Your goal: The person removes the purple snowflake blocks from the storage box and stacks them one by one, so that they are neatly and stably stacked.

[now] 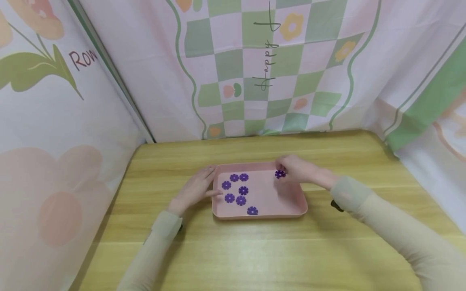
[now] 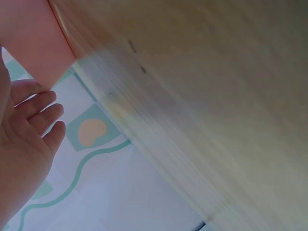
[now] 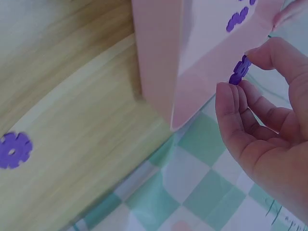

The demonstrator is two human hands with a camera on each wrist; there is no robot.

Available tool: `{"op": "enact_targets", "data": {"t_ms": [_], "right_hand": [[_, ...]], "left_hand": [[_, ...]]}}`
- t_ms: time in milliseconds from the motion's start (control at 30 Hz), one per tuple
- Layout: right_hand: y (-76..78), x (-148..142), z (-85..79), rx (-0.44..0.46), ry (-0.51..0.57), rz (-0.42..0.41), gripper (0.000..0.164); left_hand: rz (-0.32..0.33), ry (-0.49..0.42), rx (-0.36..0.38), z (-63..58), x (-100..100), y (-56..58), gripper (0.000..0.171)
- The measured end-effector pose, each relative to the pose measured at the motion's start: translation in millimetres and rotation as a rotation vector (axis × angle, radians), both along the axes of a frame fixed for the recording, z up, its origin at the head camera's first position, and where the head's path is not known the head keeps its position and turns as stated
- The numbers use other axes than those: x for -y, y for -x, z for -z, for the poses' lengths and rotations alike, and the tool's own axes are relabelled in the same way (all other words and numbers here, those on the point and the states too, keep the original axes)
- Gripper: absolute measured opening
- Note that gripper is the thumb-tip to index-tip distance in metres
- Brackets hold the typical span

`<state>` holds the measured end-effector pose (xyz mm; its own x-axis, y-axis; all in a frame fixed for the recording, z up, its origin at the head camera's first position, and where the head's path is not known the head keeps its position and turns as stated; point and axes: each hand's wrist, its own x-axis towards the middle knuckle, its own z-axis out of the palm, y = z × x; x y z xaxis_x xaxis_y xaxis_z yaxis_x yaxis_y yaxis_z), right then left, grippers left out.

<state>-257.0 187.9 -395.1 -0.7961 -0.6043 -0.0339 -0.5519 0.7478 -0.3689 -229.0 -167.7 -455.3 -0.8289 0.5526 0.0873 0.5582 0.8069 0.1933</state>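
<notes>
A shallow pink tray [image 1: 267,202] stands on the table, with several flat purple notched discs [image 1: 243,190] lying in its left half. My right hand [image 1: 295,169] is over the tray's far right part. Between thumb and fingertips it pinches one purple notched disc [image 3: 240,70], held on edge in the right wrist view. At the tray's left side is my left hand [image 1: 196,188], its thumb reaching over the rim and its fingers extended along the far left corner. In the left wrist view, the left fingertips [image 2: 53,113] are loosely bent by the tray's corner.
Another purple notched disc [image 3: 15,150] lies on the wooden table outside the tray in the right wrist view. Patterned curtains [image 1: 251,109] hang behind the table's far edge, and printed cloth [image 1: 109,121] hangs along the left side.
</notes>
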Motion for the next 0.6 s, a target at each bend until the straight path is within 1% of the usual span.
{"op": "enact_targets", "data": {"t_ms": [100,267,400,600], "right_hand": [[0.1,-10.3,-2.5,-0.035,0.019,0.001,0.024],[-1.9,-31.0,-5.1,-0.051,0.033,0.036,0.027],[-2.5,-46.9,-4.8,-0.060,0.030,0.067,0.026],[-4.0,-67.2,-0.3,-0.105,0.037,0.059,0.024]], "left_hand": [[-0.003,-0.001,0.006,-0.4,-0.2,-0.5,0.092],[-0.005,0.005,0.013,0.7,-2.2,0.1,0.091],[0.001,-0.006,0.010,0.6,-2.9,-0.3,0.091],[0.004,-0.020,0.003,0.0,-1.2,-1.5,0.090]]}}
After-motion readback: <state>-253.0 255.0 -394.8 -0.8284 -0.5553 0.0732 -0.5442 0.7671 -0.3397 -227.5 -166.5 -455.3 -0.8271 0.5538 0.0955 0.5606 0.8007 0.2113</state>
